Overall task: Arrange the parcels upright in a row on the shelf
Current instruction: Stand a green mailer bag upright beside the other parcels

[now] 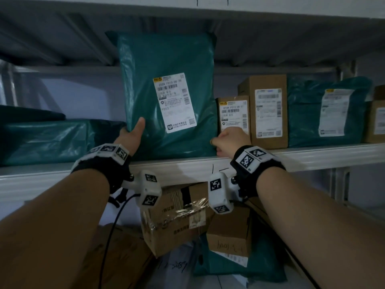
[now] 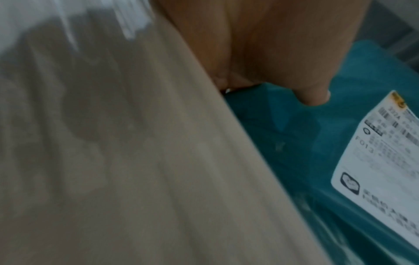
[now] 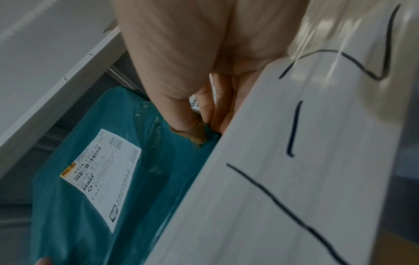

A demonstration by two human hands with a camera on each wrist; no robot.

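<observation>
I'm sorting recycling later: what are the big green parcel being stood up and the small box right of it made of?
The big green parcel looks like a soft plastic mailer bag: glossy teal film that wrinkles and dents under the left hand. The small box looks like matte brown corrugated cardboard with a white paper label, though its fluting isn't visible.

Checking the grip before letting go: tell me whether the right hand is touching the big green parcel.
Touching. The right wrist view shows the right hand pinching the green parcel's lower corner between thumb and fingers.

The shelf carries teal bags and cardboard boxes.
</observation>
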